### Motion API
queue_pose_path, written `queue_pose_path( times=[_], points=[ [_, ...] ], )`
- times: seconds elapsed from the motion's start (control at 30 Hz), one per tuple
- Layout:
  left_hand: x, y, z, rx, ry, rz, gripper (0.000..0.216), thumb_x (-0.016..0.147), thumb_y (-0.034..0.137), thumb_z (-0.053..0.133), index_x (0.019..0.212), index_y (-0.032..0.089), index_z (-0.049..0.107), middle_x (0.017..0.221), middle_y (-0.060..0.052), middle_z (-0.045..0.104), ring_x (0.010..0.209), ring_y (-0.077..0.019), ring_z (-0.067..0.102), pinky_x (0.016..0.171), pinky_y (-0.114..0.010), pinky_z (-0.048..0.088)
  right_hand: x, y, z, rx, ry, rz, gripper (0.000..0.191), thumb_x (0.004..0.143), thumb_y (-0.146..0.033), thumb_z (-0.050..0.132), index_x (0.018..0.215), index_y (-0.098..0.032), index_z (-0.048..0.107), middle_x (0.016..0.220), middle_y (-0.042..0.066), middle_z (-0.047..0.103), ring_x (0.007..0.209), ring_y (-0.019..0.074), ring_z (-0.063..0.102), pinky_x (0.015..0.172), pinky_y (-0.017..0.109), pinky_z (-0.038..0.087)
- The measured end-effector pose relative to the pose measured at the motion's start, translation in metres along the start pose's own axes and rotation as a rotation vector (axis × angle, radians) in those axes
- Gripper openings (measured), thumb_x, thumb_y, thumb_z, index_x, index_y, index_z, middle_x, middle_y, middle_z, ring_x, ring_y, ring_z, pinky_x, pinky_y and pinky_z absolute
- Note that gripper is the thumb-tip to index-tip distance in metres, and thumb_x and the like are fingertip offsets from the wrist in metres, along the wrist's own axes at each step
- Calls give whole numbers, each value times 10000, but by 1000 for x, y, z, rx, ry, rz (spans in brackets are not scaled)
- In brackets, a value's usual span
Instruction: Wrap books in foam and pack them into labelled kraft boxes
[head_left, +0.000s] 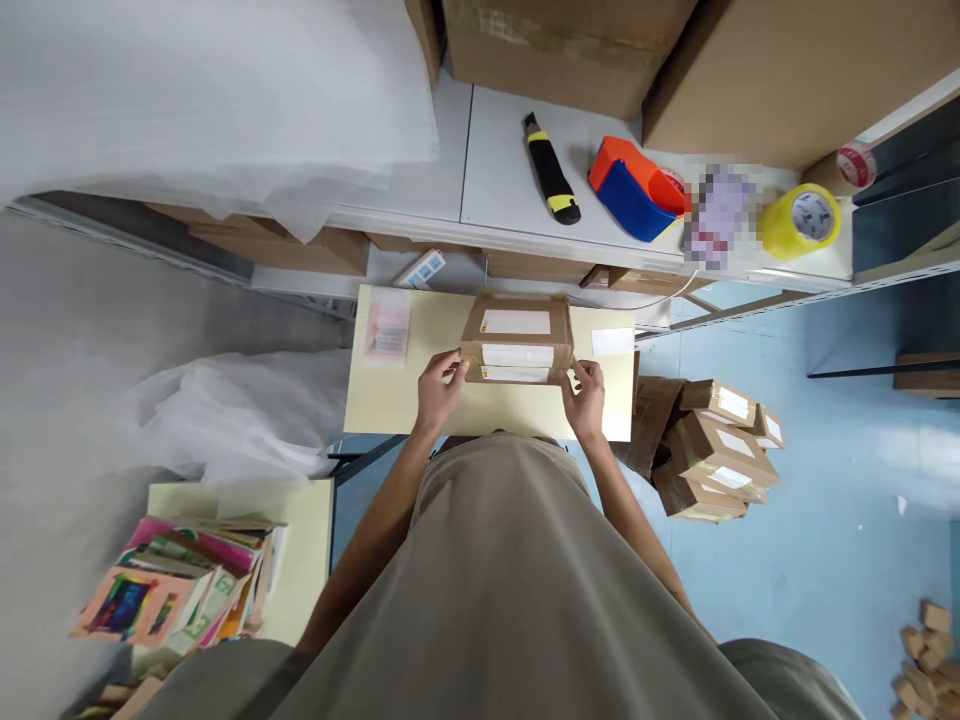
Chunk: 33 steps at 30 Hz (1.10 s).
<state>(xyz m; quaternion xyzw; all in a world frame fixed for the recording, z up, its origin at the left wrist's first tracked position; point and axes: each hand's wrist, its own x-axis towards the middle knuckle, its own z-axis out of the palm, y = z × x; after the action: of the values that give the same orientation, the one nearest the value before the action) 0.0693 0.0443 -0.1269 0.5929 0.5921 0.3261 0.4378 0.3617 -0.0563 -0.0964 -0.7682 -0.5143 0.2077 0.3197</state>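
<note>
A stack of brown cardboard boxes [516, 342], taped and with white labels on the top and the near side, is in front of me over the pale yellow table [517, 412]. My left hand [441, 390] grips its near left corner, thumb against the cardboard. At the near right corner, my right hand [584, 400] grips the stack between thumb and fingers. Undersides and far fingers are hidden. A white paper slip [613, 341] lies to the right of the stack, and a blurred printed sheet [387, 328] to its left.
On the shelf [495, 170] above lie a utility knife [552, 170], an orange-and-blue tape dispenser [637, 190] and a yellow tape roll [801, 221]. Labelled boxes [716, 450] are piled on the right. Books or magazines [195, 580] and white plastic sheeting [247, 415] are at left.
</note>
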Motion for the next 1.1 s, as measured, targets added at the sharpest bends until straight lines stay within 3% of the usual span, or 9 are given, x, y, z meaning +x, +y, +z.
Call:
queue_pose_path(
  times=[0.17, 0.37, 0.53, 0.67, 0.8, 0.9, 1.1],
  points=[
    [-5, -21, 1, 6, -3, -80, 300, 949, 310, 664, 1198, 219, 806, 1273, -100, 774, 946, -210, 792, 937, -361, 667, -2, 14, 13, 70, -41, 4, 397, 1080, -383, 554, 1380, -251, 778, 1287, 149, 672, 1069, 269, 700, 862, 442, 709],
    [-22, -50, 12, 94, -68, -266, 322, 893, 218, 638, 1148, 229, 834, 1241, -85, 831, 995, -234, 810, 1022, -384, 646, -21, 52, 52, 262, -207, 226, 350, 997, -400, 613, 1235, -199, 773, 1287, 169, 771, 1154, 293, 779, 895, 428, 718],
    [-28, -58, 11, 169, -188, -370, 320, 861, 231, 670, 1131, 236, 842, 1183, -88, 857, 1049, -280, 815, 1036, -416, 644, -29, 71, 64, 158, -363, 361, 239, 940, -256, 650, 1146, -203, 759, 1158, 144, 848, 1095, 297, 834, 947, 462, 692],
    [-12, -55, 9, 182, -170, -368, 337, 872, 259, 669, 1171, 235, 820, 1235, -105, 844, 1134, -297, 804, 1092, -449, 617, -11, 78, 56, 113, -347, 353, 294, 946, -175, 555, 1141, -175, 775, 1249, 175, 833, 1109, 279, 833, 1024, 458, 658],
    [18, -42, 12, 142, -107, -312, 369, 901, 237, 641, 1233, 223, 802, 1317, -119, 817, 1217, -291, 776, 1124, -441, 597, 19, 78, 51, 154, -262, 334, 316, 990, -298, 560, 1178, -166, 777, 1225, 175, 836, 1037, 268, 820, 969, 456, 671],
    [40, -28, 22, 121, -118, -299, 405, 911, 208, 645, 1292, 204, 782, 1349, -135, 800, 1247, -288, 761, 1113, -429, 598, 38, 72, 53, 184, -281, 342, 310, 975, -330, 591, 1170, -174, 775, 1185, 152, 840, 971, 255, 804, 927, 451, 677],
    [53, -10, 34, 133, -70, -259, 494, 875, 138, 660, 1359, 190, 743, 1353, -135, 799, 1098, -252, 771, 1072, -424, 613, 45, 53, 49, 126, -310, 242, 235, 953, -257, 587, 1034, -194, 799, 1149, 129, 816, 912, 239, 791, 916, 421, 664]
  ],
)
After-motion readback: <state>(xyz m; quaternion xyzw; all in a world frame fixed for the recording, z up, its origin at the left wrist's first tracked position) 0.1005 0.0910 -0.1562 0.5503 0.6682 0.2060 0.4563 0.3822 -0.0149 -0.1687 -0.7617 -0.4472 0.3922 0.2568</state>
